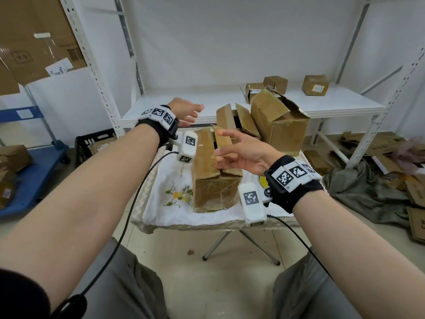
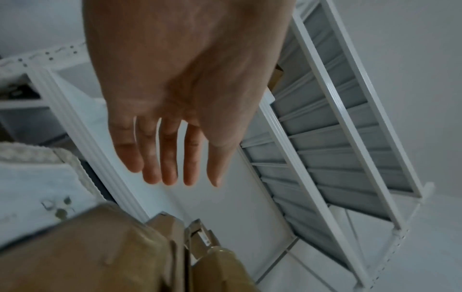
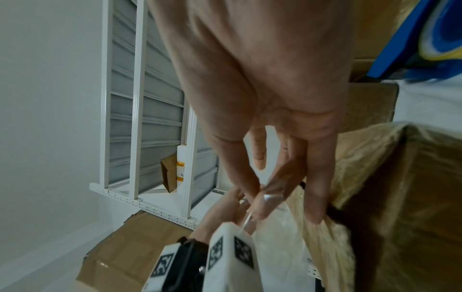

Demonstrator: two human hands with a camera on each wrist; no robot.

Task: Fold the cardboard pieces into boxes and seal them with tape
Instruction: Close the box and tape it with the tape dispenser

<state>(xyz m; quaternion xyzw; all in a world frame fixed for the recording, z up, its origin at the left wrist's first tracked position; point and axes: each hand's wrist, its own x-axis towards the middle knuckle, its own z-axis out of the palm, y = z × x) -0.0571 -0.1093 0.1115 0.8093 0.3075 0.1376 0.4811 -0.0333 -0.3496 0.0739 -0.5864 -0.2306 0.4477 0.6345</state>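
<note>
One cardboard box (image 1: 216,171) stands on the white cloth (image 1: 165,180) of the small folding table (image 1: 184,223), folded into shape. Its top flaps are down but not flush: a dark gap runs along the middle seam, and the far ends of the flaps lift slightly.

Left hand (image 1: 185,112): above the far left corner of the box, fingers straight and loosely spread, holding nothing, clear of the cardboard in the left wrist view.

Right hand (image 1: 241,151): over the right top flap, fingers extended, relaxed. In the right wrist view something clear and glossy, possibly a strip of tape, lies by the fingertips (image 3: 260,212); cannot tell whether it is pinched or merely stuck to the box. In the head view a yellow object (image 1: 262,180) peeks from behind the right wrist; a tape roll perhaps, not certain.

Behind, two more boxes (image 1: 236,120) (image 1: 278,120) stand with flaps still up, unsealed. Small boxes (image 1: 315,85) sit on the white shelf (image 1: 345,100); flat cardboard pieces (image 1: 414,194) lie on the floor at right.

Judgement: early to middle. Box one is formed, with its top seam apparently still to be pressed shut and taped. The two open boxes and the flat stock remain.
</note>
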